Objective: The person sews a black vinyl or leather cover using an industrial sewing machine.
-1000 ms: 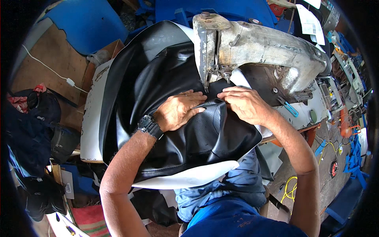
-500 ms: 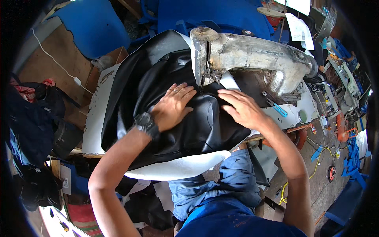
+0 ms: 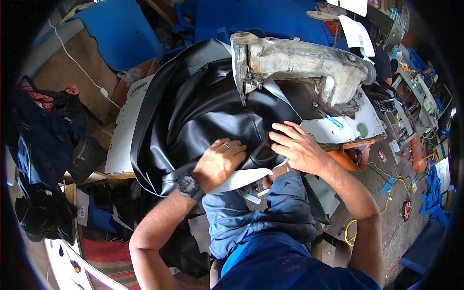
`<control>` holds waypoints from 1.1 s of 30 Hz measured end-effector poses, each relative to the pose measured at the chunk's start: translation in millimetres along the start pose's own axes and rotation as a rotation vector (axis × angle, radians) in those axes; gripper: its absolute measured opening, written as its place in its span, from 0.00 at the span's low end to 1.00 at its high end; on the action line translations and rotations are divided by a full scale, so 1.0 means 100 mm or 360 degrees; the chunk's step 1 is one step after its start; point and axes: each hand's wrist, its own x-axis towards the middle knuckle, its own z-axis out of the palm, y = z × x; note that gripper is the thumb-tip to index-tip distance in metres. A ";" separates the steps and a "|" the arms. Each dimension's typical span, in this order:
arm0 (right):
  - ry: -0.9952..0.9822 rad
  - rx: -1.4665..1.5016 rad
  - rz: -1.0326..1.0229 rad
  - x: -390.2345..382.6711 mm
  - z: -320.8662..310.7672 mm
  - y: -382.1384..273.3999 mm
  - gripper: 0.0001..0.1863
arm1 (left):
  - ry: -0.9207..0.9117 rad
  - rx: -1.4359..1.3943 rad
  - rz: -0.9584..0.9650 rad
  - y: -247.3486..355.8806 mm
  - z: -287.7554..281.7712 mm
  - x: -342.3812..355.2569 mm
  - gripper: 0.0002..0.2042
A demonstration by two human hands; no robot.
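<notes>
A large piece of black leather-like material with a pale underside lies bunched under the needle end of an old, worn sewing machine. A seam line runs down from the needle toward me. At the near edge of the material, my left hand grips it with fingers over the top and the thumb hidden. My right hand holds its right edge with bent fingers, near the table's front edge. Folds of the material bulge between both hands. The left wrist wears a black watch.
On the white worktable, blue thread snips and a small round greenish disc lie right of the material. Dark bags and clothes hang at left. A yellow cord lies on the floor at right.
Both hands have come nearer to me, away from the needle, the left one most. The material has been drawn toward me and refolded, with the seam line now showing below the needle.
</notes>
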 end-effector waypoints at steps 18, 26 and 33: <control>0.0392 0.0462 0.0731 -0.36 -0.55 -0.11 0.19 | -0.0263 -0.0182 -0.0675 -0.16 -0.26 0.21 0.21; -0.0164 -0.0516 0.1076 -0.97 -0.10 0.84 0.22 | -0.0227 0.0064 -0.0647 -0.12 0.04 0.47 0.11; -0.0139 -0.0531 0.1149 -0.80 -0.10 0.88 0.21 | 0.0325 -0.0144 -0.0662 -0.14 0.34 0.33 0.05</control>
